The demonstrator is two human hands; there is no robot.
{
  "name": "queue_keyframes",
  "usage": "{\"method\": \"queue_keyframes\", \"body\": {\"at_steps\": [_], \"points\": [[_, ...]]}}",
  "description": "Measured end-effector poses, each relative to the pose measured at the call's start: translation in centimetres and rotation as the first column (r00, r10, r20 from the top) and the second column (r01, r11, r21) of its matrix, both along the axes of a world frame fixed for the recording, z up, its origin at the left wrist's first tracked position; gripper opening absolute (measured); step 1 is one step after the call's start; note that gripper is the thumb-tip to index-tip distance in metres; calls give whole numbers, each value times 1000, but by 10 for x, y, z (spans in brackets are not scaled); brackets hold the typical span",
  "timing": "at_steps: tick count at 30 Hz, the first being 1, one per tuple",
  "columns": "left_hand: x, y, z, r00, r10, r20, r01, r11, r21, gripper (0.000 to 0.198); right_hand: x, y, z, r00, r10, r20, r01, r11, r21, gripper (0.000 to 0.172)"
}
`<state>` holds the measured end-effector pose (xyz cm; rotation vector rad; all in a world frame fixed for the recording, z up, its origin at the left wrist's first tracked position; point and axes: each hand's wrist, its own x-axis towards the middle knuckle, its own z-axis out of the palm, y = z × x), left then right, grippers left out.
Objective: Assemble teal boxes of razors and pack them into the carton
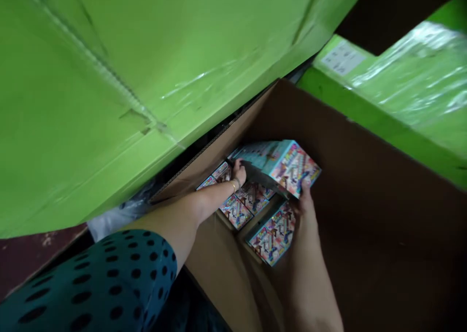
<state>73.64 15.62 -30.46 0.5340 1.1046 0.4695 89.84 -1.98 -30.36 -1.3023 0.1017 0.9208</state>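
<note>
Deep inside a large brown cardboard carton point(365, 196), a row of light-blue printed boxes point(262, 156) is held tilted between my two hands. My left hand point(239, 173) is closed at the row's left end, its fingertips partly hidden. At the other end my right hand point(305, 199) grips the lower edge of the colourful end face. Beneath the row, more printed boxes point(235, 212) lie flat on the carton's bottom, in the same pink, white and blue print. Another printed box point(273, 235) sits near my right wrist, apart from that group.
Big bright green cartons point(109, 79) tower along the left side, close to the open carton's rim. Further green cartons point(419, 84) wrapped in clear film stand behind at the right, one with a white label point(343, 57). A dark cardboard flap point(394, 16) hangs at the upper right.
</note>
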Motion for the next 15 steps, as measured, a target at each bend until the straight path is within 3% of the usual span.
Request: {"method": "queue_keyframes", "body": {"at_steps": [3, 7, 13, 15], "points": [[4, 11, -13, 990, 47, -131, -26, 987, 161, 19, 3, -20, -2, 999, -27, -21, 26, 998, -64, 57], [19, 50, -28, 980, -53, -193, 110, 947, 302, 24, 2, -19, -1, 998, -44, -38, 41, 996, -76, 57], [26, 77, -56, 931, -250, -268, 330, 888, 320, 20, 6, -19, -5, 994, -96, -51, 93, 993, -67, 53], [18, 78, -63, 914, -260, -311, 355, 883, 305, 30, 6, -20, -5, 994, -86, -64, 83, 995, -50, 50]]}}
